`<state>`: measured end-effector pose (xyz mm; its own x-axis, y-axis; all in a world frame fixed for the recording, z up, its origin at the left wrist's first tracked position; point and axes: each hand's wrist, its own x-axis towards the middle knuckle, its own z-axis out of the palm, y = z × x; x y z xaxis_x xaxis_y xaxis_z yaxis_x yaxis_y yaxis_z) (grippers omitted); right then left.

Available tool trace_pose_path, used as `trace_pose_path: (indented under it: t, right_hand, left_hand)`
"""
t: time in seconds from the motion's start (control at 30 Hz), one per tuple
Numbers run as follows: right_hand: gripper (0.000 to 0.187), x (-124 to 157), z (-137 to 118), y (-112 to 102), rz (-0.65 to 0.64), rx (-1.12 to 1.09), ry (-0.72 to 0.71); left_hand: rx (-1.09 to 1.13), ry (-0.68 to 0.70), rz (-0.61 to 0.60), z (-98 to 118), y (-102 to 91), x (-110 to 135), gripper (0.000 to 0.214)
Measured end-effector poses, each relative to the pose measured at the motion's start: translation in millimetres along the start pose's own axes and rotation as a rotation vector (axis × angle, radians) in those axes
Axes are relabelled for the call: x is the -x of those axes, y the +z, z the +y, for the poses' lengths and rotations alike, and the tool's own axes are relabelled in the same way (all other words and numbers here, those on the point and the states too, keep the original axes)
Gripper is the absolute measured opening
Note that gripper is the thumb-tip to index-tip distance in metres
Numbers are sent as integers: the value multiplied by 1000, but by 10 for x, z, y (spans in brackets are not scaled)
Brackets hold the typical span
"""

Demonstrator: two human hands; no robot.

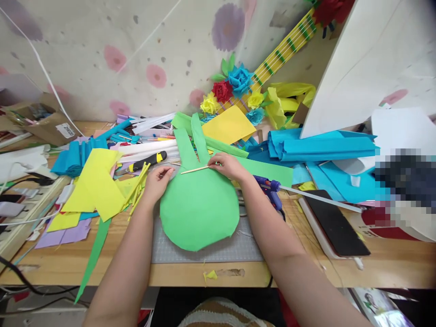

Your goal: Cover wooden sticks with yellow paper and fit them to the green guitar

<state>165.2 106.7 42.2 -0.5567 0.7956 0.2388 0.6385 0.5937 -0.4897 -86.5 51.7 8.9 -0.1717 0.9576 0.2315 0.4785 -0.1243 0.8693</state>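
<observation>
A green paper cut-out (pixel 199 206) with a rounded body and two long strips lies on a grey cutting mat (pixel 238 250). My right hand (pixel 227 165) pinches one end of a thin wooden stick (pixel 195 170) that lies across the neck of the cut-out. My left hand (pixel 157 181) rests on the cut-out's left edge with its fingers curled onto the paper. The stick's free end points toward my left hand.
A blue glue gun (pixel 269 188) lies right of the cut-out, a black tablet (pixel 335 225) beyond it. Yellow paper sheets (pixel 97 181), a yellow-black utility knife (pixel 148 161), blue crepe paper (pixel 320 145) and paper flowers (pixel 231 88) crowd the wooden desk (pixel 391 268).
</observation>
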Motion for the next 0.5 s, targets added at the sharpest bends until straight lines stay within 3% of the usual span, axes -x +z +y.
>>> trace_pose_path:
  t: [0.23, 0.5]
  right_hand:
    - [12, -37, -19, 78, 53, 29, 1]
    - [13, -23, -4, 140, 66, -9, 3]
  left_hand:
    - [79, -35, -42, 69, 11, 24, 24]
    - [81, -45, -72, 0, 45, 25, 23]
